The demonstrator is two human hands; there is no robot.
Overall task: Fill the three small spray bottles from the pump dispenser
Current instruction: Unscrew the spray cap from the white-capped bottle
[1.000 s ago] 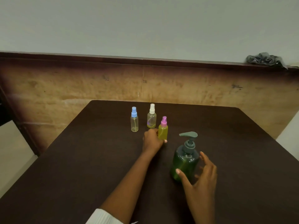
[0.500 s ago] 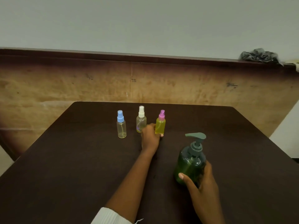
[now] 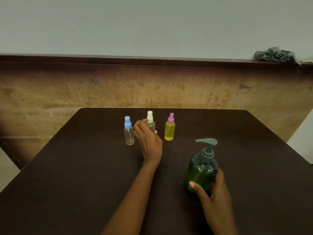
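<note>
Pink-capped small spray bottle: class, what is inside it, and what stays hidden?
The pink-capped small clear plastic spray bottle holds yellow liquid up to about its shoulder, with a thin dip tube faintly showing inside. Nothing covers it; the pink cap hides the neck.

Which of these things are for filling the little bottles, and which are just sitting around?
For the job:
- pink-capped bottle
- white-capped bottle
- blue-capped bottle
- green pump dispenser

Just there:
- grey crumpled cloth on the ledge
- dark table
</note>
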